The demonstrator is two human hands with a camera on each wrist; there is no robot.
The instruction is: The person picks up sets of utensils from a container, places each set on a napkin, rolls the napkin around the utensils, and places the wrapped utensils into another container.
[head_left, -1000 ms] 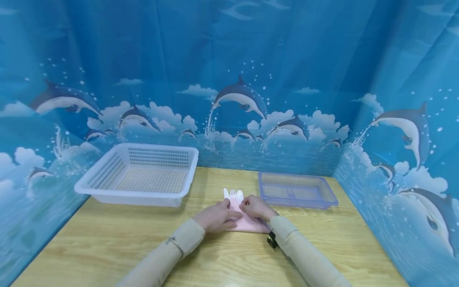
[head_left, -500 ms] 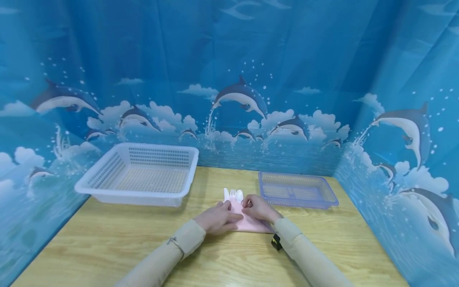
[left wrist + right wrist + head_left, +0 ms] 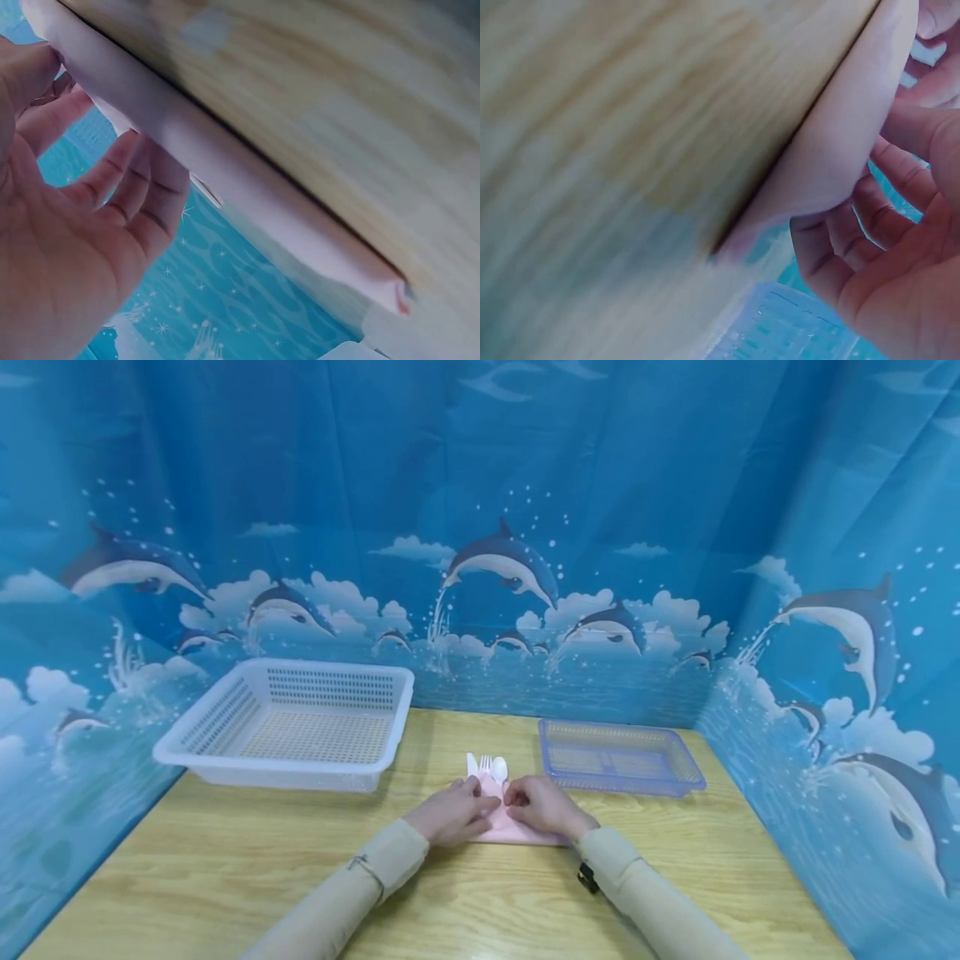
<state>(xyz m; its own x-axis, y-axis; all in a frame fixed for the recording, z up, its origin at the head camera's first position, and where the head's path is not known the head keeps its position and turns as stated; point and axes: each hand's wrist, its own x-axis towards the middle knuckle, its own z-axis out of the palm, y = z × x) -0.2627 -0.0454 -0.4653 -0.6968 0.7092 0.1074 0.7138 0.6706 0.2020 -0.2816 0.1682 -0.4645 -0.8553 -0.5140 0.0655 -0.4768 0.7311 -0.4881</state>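
Observation:
A folded pink napkin (image 3: 521, 833) lies on the table with a white knife (image 3: 472, 764), fork (image 3: 485, 762) and spoon (image 3: 499, 767). Their heads stick out past its far end; the handles are partly hidden by napkin and hands. My left hand (image 3: 448, 814) rests on the napkin's left side, its fingertips touching the cloth with loosely bent fingers. On the right side, my right hand (image 3: 546, 806) pinches the napkin's edge between thumb and curled fingers, just below the spoon. The wrist views show the napkin's near edge (image 3: 247, 195) along the tabletop.
A large white slotted basket (image 3: 285, 768) stands at the back left. At the back right sits a shallow purple see-through basket (image 3: 622, 783). A blue dolphin-printed curtain (image 3: 480, 677) borders the wooden table (image 3: 450, 910) at the back and sides.
My right hand has shifted slightly right and toward me at the napkin's right side. My left hand and the cutlery stay almost where they were.

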